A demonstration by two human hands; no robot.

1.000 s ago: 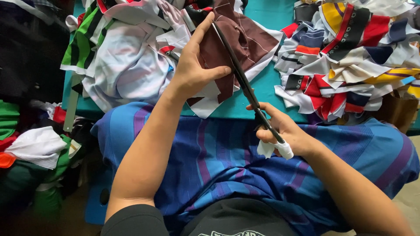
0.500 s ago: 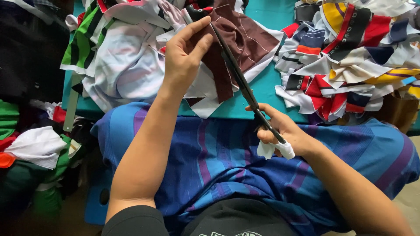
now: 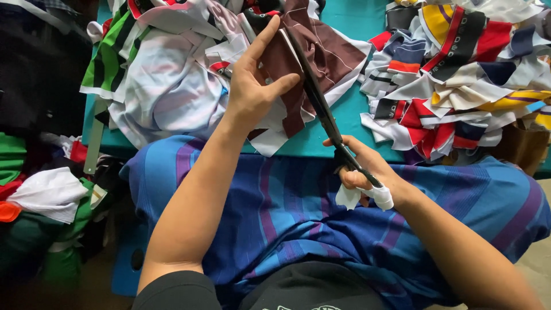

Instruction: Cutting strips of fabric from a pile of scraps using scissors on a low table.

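My left hand [image 3: 253, 86] pinches the edge of a maroon fabric piece with white trim [image 3: 327, 54], holding it up over the teal table [image 3: 350, 123]. My right hand [image 3: 367, 175], with white tape around a finger, grips the handles of long black scissors [image 3: 318, 106]. The blades run up along the maroon fabric's edge beside my left fingers. A blue and purple striped cloth [image 3: 298, 212] lies over my lap under both arms.
A heap of white, green and pink fabric [image 3: 155, 80] lies left of my left hand. A pile of mixed red, yellow, navy and white scraps [image 3: 459, 74] covers the right of the table. More green and white cloth [image 3: 40, 201] sits low at the left.
My left hand has shifted its hold higher on the maroon fabric, fingers stretched further up. The scissors have advanced along the fabric edge. My right hand has barely moved.
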